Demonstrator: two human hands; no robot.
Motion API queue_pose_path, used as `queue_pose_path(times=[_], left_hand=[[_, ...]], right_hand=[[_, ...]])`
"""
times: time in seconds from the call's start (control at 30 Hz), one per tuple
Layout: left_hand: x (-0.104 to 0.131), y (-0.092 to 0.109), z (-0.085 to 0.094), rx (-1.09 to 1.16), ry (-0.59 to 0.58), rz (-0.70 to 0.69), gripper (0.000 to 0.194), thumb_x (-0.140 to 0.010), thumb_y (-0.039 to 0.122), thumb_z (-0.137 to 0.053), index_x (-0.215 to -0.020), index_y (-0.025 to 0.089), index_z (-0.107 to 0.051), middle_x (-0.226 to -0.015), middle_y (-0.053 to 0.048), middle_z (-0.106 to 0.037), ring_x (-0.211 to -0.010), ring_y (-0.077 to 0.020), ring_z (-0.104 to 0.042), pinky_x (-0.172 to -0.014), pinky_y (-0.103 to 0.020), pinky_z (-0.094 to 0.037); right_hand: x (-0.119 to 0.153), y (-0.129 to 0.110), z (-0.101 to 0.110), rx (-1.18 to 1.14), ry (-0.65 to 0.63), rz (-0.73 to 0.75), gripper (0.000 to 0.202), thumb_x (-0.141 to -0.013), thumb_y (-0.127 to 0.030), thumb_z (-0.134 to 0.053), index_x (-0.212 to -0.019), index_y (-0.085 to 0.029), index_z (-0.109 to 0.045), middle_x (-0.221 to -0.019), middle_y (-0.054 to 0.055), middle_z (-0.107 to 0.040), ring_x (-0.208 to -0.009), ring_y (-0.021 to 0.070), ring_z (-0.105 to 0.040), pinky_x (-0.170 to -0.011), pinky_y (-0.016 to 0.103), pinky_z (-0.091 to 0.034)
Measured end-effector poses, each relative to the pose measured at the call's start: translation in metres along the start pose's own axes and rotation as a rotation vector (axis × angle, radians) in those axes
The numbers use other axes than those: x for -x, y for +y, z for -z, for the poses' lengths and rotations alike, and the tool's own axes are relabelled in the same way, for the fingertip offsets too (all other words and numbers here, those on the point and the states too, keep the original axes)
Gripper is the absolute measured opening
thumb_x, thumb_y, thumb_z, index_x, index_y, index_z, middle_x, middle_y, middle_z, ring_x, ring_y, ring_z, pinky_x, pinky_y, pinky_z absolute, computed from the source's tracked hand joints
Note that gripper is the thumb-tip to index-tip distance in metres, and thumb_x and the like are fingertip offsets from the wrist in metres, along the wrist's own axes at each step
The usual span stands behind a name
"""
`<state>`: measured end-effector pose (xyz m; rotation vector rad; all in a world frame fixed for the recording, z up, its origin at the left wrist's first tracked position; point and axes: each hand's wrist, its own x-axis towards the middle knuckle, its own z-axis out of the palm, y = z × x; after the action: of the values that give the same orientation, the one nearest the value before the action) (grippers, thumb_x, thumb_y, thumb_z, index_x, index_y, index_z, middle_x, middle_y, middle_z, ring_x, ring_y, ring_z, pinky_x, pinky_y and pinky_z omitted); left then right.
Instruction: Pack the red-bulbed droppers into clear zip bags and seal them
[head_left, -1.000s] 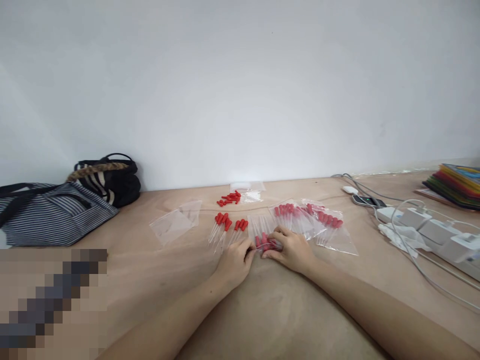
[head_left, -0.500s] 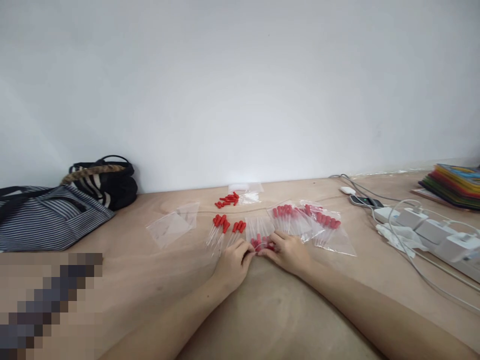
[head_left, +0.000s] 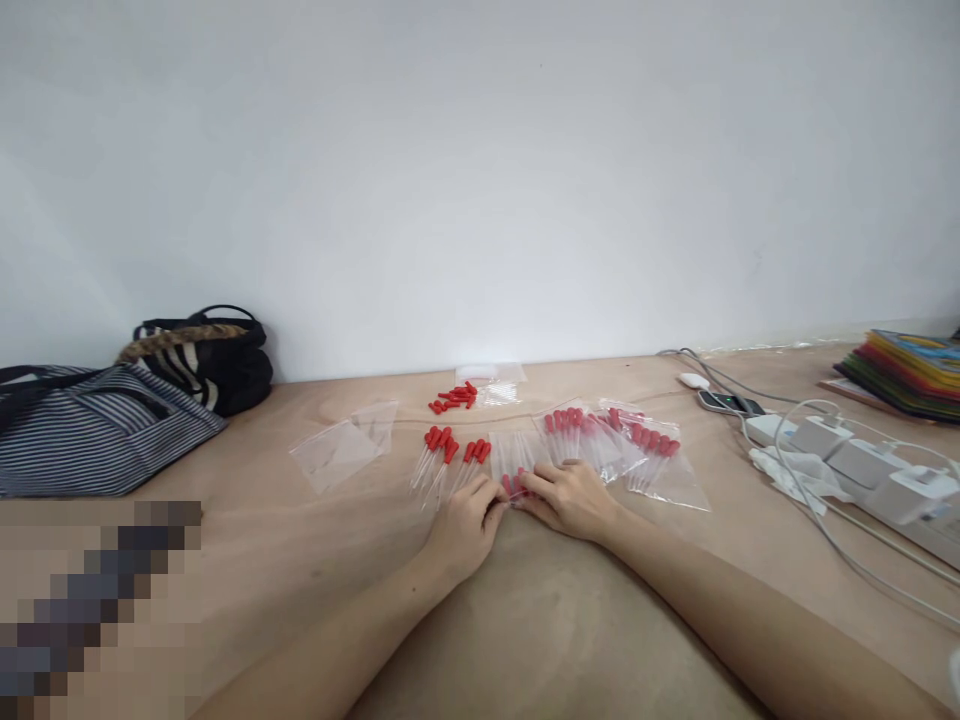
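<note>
A clear plastic bag with several red-capped droppers in it lies in front of me, its near edge toward me. My left hand pinches the left part of that near edge. The fingers of my right hand close on the right part of the same edge and cover some red caps. Loose red-capped droppers lie just left of the bag. Filled bags of droppers overlap to the right. Farther back are loose red caps beside a bag of thin clear tubes.
Flat clear bags lie to the left. A striped bag and a black bag stand at the far left. Chargers with cables, a phone-like device and colourful stacked items are at the right.
My right fingers have shifted slightly left and lie flatter over the bag's near edge. My left hand keeps its pinch. The view has moved very slightly.
</note>
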<state>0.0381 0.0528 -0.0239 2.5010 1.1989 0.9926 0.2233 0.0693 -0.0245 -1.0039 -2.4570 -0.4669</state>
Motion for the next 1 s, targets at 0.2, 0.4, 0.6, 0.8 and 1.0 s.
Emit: queue_pose_path(times=[0.2,0.4,0.6,0.8,1.0], left_hand=[[-0.001,0.003,0.002,0.015,-0.026,0.013,0.013,-0.077,0.010,-0.044,-0.068,0.019,-0.047,-0.070,0.000,-0.052,-0.067,-0.0150,-0.051,-0.062,-0.025,-0.041],[-0.001,0.003,0.002,0.022,-0.010,0.016,0.013,-0.077,0.009,-0.044,-0.068,0.018,-0.048,-0.069,0.000,-0.053,-0.067,-0.0151,-0.052,-0.061,-0.025,-0.040],[0.000,0.004,0.002,-0.010,0.009,-0.005,0.011,-0.077,0.010,-0.045,-0.071,0.018,-0.048,-0.069,0.000,-0.053,-0.066,-0.0145,-0.053,-0.060,-0.024,-0.041],[0.000,0.006,0.003,-0.055,0.008,0.001,0.010,-0.075,0.011,-0.048,-0.069,0.019,-0.048,-0.069,0.000,-0.053,-0.064,-0.0149,-0.052,-0.056,-0.024,-0.040],[0.002,0.005,0.003,-0.055,0.003,-0.007,0.013,-0.079,0.012,-0.042,-0.070,0.019,-0.048,-0.068,-0.001,-0.054,-0.064,-0.0152,-0.053,-0.057,-0.025,-0.040]], right_hand=[[-0.003,-0.001,-0.002,-0.127,-0.057,-0.042,0.028,-0.085,-0.044,-0.043,-0.083,-0.019,-0.056,-0.072,0.000,-0.057,-0.059,0.0104,-0.053,-0.048,0.024,-0.021],[-0.001,-0.001,-0.001,-0.147,-0.022,-0.079,0.027,-0.083,-0.043,-0.047,-0.079,-0.018,-0.055,-0.066,0.001,-0.058,-0.058,0.0119,-0.054,-0.050,0.024,-0.025],[0.009,0.003,0.010,-0.393,-0.056,-0.243,0.032,-0.071,-0.028,-0.057,-0.100,-0.019,-0.048,-0.087,0.001,-0.056,-0.062,0.0107,-0.053,-0.054,0.022,-0.034],[0.017,0.004,0.008,-0.341,0.062,-0.196,0.009,-0.071,-0.013,-0.044,-0.077,-0.018,-0.050,-0.079,0.001,-0.053,-0.059,0.0096,-0.048,-0.052,0.021,-0.034],[0.018,0.002,0.007,-0.118,0.101,0.091,0.031,-0.084,-0.013,-0.032,-0.086,-0.023,-0.061,-0.086,0.005,-0.056,-0.070,0.0128,-0.049,-0.055,0.024,-0.034]])
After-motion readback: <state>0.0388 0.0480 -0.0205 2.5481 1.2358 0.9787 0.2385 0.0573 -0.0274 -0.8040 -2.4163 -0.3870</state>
